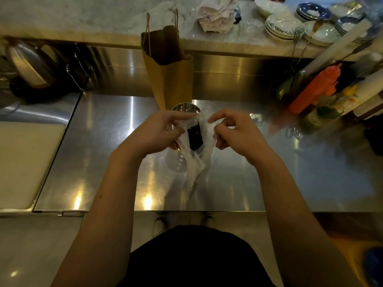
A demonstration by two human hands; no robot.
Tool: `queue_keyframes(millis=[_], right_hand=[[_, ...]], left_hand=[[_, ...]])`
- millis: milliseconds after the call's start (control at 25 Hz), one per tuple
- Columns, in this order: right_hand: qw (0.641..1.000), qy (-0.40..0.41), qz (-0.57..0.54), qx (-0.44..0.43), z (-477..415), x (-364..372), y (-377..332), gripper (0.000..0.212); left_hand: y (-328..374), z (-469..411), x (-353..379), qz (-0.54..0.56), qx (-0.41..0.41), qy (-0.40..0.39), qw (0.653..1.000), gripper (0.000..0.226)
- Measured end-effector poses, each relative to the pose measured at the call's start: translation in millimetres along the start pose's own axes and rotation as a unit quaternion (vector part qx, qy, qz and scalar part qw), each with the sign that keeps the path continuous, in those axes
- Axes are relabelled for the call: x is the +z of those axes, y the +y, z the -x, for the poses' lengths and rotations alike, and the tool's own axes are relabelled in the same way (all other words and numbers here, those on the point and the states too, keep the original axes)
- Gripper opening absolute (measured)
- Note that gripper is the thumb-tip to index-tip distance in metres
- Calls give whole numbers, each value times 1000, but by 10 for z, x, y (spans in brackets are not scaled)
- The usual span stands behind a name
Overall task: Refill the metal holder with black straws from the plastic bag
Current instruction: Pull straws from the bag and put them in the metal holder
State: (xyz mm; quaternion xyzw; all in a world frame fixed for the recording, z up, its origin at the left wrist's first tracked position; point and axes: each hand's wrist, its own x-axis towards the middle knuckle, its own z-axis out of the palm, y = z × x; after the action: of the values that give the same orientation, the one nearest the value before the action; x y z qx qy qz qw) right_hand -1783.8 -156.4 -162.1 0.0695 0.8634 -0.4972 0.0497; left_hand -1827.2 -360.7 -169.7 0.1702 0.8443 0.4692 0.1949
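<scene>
A clear plastic bag hangs between my hands above the steel counter. A bundle of black straws shows inside its upper part. My left hand pinches the bag's top edge on the left. My right hand pinches the top edge on the right. The two hands hold the bag's mouth apart. The round metal holder stands just behind the bag, its rim showing above my fingers; its inside is mostly hidden.
A brown paper bag stands right behind the holder. A kettle is at the back left, a white board at the left. An orange squeeze bottle and jars crowd the right; bowls sit on the marble ledge.
</scene>
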Motion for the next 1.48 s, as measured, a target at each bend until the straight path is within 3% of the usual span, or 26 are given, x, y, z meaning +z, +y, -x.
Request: queue_keyframes(millis=[160,280,440,520,720,880,1040,1120,1280,1360,1480], right_hand=[[998,43,-22,42,-83,-179,127,22],[998,29,-17,54,-146,-170,143,21],[997,-26,73,14,-182,8,42,11],[994,-48,99,-15,-198,109,-13,17],[999,3,48,0,-230,177,-115,19],[991,46,-122,40,-254,105,-245,22],[987,74,-139,39,-272,125,-341,25],[997,44,-48,32,-271,100,-347,33],[979,-130,115,107,-259,121,-354,81],[970,-162,135,119,-251,174,-329,84],[972,-147,124,134,-284,138,-247,80]], left_hand=[[-80,99,-148,23,-36,17,999,44],[-65,131,-208,28,-41,28,998,48],[3,35,-169,10,-38,39,998,49],[46,-7,-113,-8,-22,34,999,47],[98,-33,-113,17,13,59,998,40],[67,22,-202,15,-33,-38,999,47],[4,47,-155,39,-89,-167,981,42],[2,10,-146,62,-125,-175,975,44],[81,-51,-133,75,-160,-154,972,35],[90,-65,-135,68,-168,-150,972,32],[1,-38,-229,93,-188,-126,970,34]])
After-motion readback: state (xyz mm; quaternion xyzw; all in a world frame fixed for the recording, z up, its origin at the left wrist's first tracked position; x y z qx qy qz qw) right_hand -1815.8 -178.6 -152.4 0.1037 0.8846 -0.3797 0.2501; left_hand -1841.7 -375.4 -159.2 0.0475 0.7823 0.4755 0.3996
